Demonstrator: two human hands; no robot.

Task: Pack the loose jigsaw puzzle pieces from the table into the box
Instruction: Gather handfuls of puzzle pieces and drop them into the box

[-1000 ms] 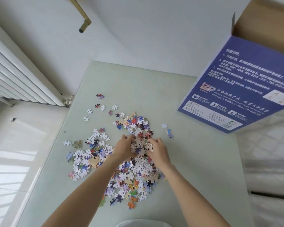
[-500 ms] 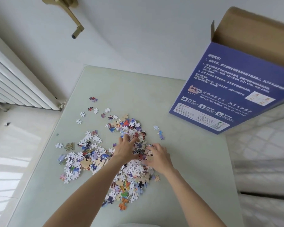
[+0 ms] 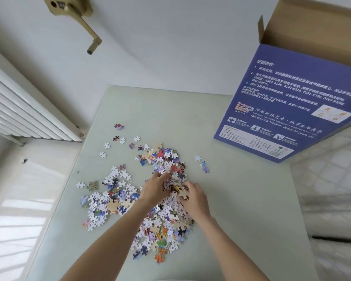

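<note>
A heap of loose jigsaw pieces (image 3: 162,218) lies spread over the middle of the pale green table (image 3: 241,199), white backs and coloured faces mixed. My left hand (image 3: 153,188) and my right hand (image 3: 195,197) are cupped toward each other in the heap and grip a bunch of pieces (image 3: 175,186) between them, raised a little above the pile. The blue puzzle box (image 3: 288,110) stands open at the table's far right corner, its brown cardboard inside facing up. Its contents are hidden.
Stray pieces (image 3: 119,126) lie apart toward the far left of the table, and two more (image 3: 204,166) to the right of the heap. A white radiator (image 3: 24,110) runs along the left wall. A brass fitting (image 3: 85,19) hangs from the wall. A quilted white surface (image 3: 332,199) borders the table's right edge.
Both hands have drawn closer together and gathered a bunch of pieces between the fingers. The view has tilted up, showing more of the box.
</note>
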